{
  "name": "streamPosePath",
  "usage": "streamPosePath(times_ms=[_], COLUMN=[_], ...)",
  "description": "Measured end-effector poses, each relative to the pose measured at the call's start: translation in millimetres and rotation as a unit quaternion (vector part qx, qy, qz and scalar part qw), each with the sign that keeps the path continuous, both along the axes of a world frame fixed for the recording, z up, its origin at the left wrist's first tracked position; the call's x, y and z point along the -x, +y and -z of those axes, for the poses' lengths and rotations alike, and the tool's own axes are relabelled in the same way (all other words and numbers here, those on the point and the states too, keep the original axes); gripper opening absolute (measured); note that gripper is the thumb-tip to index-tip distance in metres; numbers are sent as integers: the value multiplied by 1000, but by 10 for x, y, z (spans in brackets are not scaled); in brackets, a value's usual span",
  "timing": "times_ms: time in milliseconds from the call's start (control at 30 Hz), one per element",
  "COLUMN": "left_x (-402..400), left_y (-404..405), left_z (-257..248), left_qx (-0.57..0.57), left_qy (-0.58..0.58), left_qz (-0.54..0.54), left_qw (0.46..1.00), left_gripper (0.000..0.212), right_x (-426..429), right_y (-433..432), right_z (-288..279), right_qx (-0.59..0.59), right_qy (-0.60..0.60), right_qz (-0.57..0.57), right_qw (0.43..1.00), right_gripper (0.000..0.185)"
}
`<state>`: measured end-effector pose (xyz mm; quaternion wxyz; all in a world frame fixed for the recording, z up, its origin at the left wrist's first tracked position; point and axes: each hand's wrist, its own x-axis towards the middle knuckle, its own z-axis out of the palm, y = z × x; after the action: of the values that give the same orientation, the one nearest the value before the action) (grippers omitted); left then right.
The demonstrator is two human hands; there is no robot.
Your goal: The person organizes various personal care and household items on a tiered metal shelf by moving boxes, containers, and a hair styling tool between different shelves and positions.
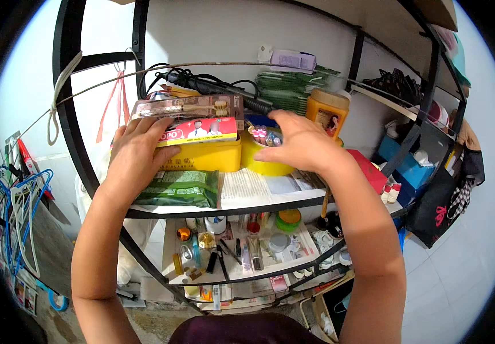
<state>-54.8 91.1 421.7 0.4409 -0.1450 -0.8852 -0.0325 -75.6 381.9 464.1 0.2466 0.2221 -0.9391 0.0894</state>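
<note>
My left hand (138, 148) lies over the left end of a red and white toothbrush box (206, 130), which rests on a yellow box (213, 155); whether it grips or only touches is hard to tell. Behind them is a clear toothbrush blister pack (183, 107). My right hand (297, 137) has thumb and fingers spread at the right side of a round yellow container (269, 165) holding hair ornaments (264, 135). A green packet (183, 188) lies in front of the yellow box. The orange jar (327, 112) stands behind my right hand.
A cord (230, 64) crosses the front of the black metal rack (69, 86). Green packets (284, 90) and a black corded appliance (213, 88) lie at the back. Cosmetics fill the lower shelf (273, 268). A red box (365, 170) is at right, hangers (24, 210) at left.
</note>
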Motion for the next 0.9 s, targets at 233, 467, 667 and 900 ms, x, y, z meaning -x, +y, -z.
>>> streamPosePath(times_ms=[233,467,667,900], left_x=[2,-8,2,-3], left_y=[-8,-29,-47,-22], left_z=[-16,13,26,24], left_qx=[0,5,6,-3], left_qy=[-5,0,7,3], left_qz=[8,8,16,12], left_qw=[1000,1000,1000,1000], left_gripper=[50,49,48,49], right_x=[594,503,473,561], right_y=[-57,-176,-191,-179], right_z=[-132,-279,-271,-206], right_qx=[-101,-21,18,-85], right_qy=[-96,-270,-203,-121], right_qz=[-87,-58,-25,-84], right_qw=[986,961,979,985], right_gripper=[98,61,35,32])
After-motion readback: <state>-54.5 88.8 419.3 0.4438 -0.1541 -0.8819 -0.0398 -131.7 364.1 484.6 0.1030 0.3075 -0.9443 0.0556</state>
